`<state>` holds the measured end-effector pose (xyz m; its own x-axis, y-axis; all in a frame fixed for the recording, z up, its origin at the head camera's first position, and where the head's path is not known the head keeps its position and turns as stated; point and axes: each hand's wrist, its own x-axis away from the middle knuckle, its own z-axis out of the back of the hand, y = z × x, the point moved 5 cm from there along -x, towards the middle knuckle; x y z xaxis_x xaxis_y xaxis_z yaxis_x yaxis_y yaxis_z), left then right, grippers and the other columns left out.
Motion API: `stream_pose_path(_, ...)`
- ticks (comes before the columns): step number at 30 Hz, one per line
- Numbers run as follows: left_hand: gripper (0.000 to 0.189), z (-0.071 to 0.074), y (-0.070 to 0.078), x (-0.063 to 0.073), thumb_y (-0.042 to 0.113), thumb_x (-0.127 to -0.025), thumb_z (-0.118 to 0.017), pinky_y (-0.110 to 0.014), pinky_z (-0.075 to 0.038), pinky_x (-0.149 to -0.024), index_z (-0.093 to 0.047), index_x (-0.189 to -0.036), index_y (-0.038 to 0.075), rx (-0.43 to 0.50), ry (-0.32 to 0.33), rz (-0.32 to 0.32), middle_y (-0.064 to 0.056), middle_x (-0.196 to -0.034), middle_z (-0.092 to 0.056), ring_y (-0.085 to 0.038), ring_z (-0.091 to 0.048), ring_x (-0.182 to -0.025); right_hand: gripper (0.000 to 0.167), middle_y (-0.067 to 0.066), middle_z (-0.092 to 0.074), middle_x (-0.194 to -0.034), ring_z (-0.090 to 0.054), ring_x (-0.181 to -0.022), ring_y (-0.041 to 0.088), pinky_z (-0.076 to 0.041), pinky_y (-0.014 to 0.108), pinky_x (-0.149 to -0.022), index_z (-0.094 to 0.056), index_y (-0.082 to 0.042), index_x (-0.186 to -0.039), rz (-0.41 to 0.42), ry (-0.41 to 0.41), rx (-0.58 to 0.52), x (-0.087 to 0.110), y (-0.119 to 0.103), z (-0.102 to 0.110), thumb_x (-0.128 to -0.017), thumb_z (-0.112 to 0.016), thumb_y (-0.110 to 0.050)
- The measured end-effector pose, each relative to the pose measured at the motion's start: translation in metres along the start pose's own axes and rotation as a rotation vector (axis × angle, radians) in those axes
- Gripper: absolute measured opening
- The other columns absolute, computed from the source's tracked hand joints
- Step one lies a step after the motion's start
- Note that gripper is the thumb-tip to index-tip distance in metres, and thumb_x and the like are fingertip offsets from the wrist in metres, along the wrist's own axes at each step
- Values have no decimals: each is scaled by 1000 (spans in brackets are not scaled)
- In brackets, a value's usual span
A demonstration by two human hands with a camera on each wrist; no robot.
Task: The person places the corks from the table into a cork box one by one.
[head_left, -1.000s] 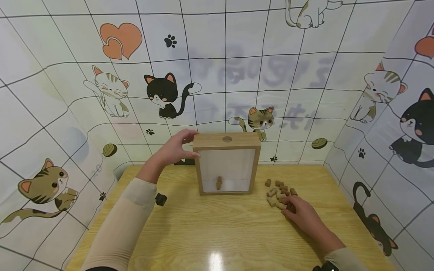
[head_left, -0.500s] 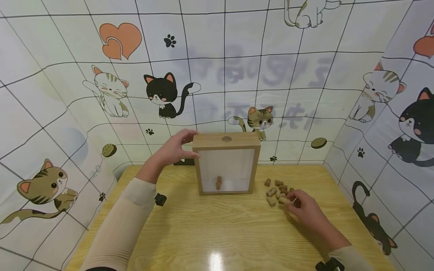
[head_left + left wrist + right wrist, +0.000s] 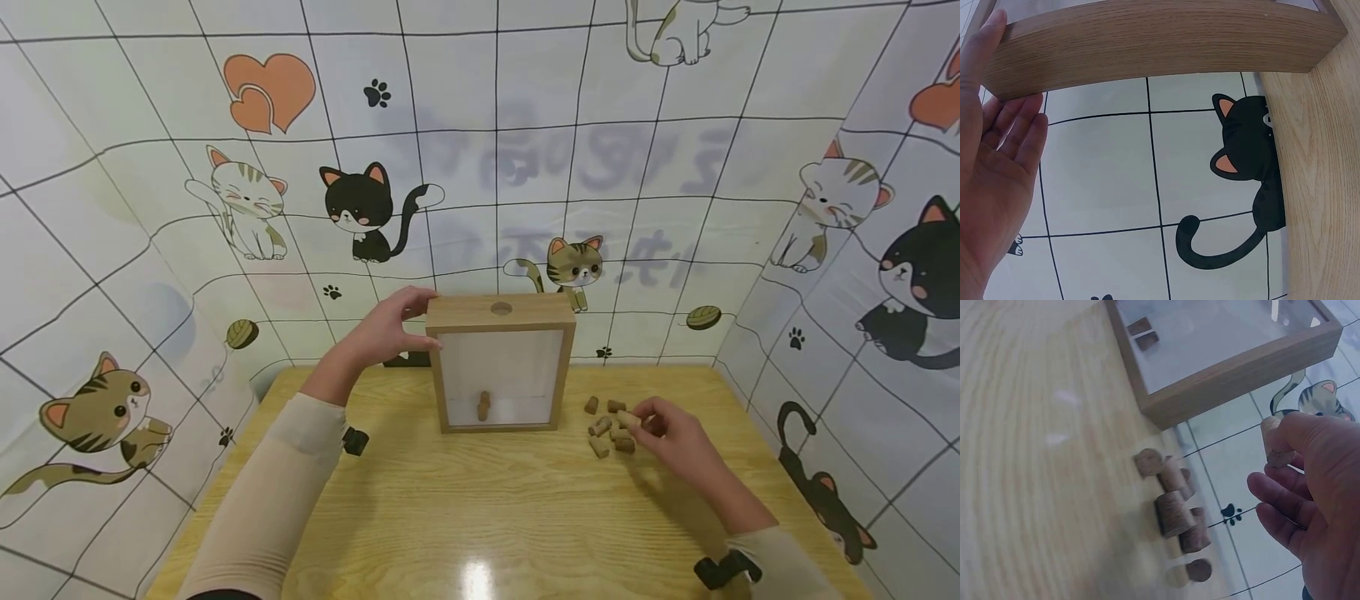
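An upright wooden box with a clear front pane and a round hole in its top stands near the back of the table. My left hand grips its upper left corner, thumb toward the front and fingers behind, as the left wrist view also shows. Behind the pane, corks lie at the bottom. Right of the box, my right hand pinches one cork between thumb and fingers, raised above the table. Several loose corks lie in a small group just left of that hand.
The wood-grain table runs back to a white grid-patterned cloth wall printed with cartoon cats. More of this cloth rises along both sides. A dark wrist camera sits on the right sleeve.
My right hand has picked a cork out of the group and lifted it, moving slightly up and away from the table. The left hand and the box stay put.
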<state>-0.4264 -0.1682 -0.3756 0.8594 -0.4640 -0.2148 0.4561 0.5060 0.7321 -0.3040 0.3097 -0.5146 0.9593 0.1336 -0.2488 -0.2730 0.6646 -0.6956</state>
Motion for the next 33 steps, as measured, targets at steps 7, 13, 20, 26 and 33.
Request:
stream_pose_path(7, 85, 0, -2, -1, 19, -90, -96, -55, -39, -128, -51, -162, 15, 1, -12, 6, -5, -160, -52, -32, -48, -154, 18, 5, -71, -87, -66, -74, 21, -50, 30, -55, -70, -9, -122, 61, 44, 3, -15, -19, 14, -107, -78, -16)
stream_pose_path(13, 85, 0, -3, -1, 20, -90, -96, -54, -40, -128, -50, -162, 16, -1, -14, 9, -5, -160, -52, -32, -48, -154, 17, 5, -72, -84, -65, -70, 17, -49, 30, -52, -71, -12, -118, 133, 96, 11, -32, -39, 26, -106, -79, -20)
stream_pose_path(20, 86, 0, -2, 0, 19, -90, -96, -55, -40, -128, -50, -163, 15, 8, -8, -1, -5, -160, -53, -33, -48, -154, 17, 2, -70, -82, -63, -68, 13, -46, 29, -57, -73, -9, -119, 234, 140, 18, -54, -71, 46, -104, -79, -9)
stream_pose_path(26, 86, 0, -2, 0, 18, -90, -96, -55, -41, -127, -50, -162, 15, 18, -11, -1, -6, -159, -52, -34, -49, -153, 18, 2, -70, -89, -61, -69, 16, -46, 29, -58, -74, -9, -123, 304, 146, -12, -74, -97, 59, -105, -77, -7)
stream_pose_path(33, 85, 1, -2, -1, 19, -89, -97, -54, -41, -127, -51, -161, 15, 9, -6, -6, -6, -158, -53, -34, -50, -152, 22, 3, -67, -102, -64, -76, 16, -47, 28, -62, -76, -10, -129, 345, 126, -25, -92, -120, 62, -107, -76, -11)
